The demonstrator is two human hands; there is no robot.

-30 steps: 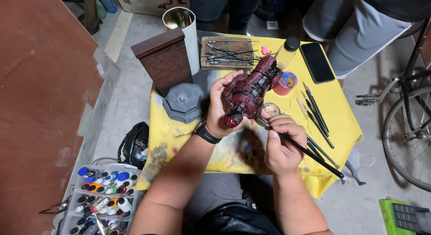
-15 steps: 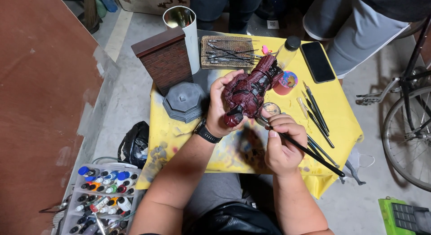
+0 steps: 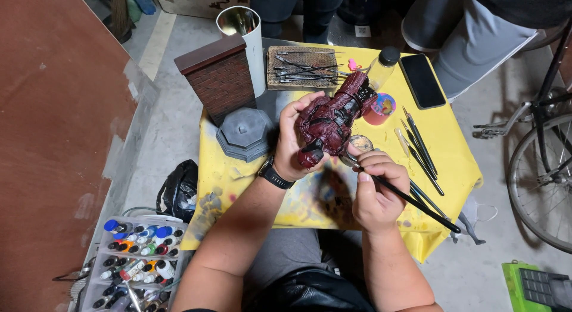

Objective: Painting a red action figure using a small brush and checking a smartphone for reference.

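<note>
Meanwhile left hand [image 3: 293, 142] holds figurine [image 3: 333, 118], right hand [image 3: 375, 196] paintbrush [image 3: 411, 200].

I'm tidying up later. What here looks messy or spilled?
Paint smears stain the yellow table cover beneath the left hand holding the dark red figure and along its left edge. The right hand holds a paintbrush.

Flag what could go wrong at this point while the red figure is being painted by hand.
The left hand grips the dark red figure in the air above the yellow table; a slip could drop it. The right hand holds a brush close to a small open pot beside the figure, which could tip and spill. Loose brushes could roll off.
</note>
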